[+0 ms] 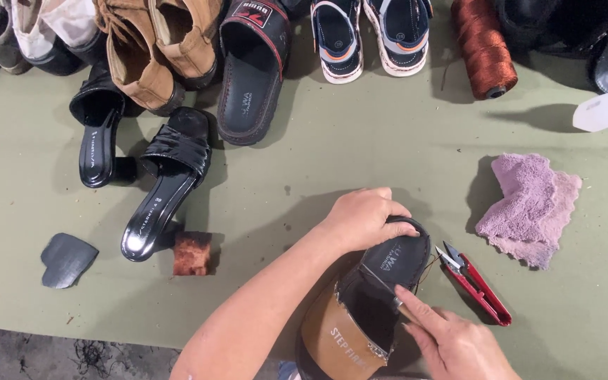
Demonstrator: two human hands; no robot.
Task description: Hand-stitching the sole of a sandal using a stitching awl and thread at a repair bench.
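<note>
Black slip-on sandal with tan strap, lying near the table's front edge. Left hand clasps its heel; right hand pinches a thin tool against the insole.

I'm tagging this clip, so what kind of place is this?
Most likely a shoe repair workbench. Worn footwear lines the green table, the left hand steadies a brown slide sandal while the right hand works on it, and red thread snips and a thread spool lie nearby.
</note>
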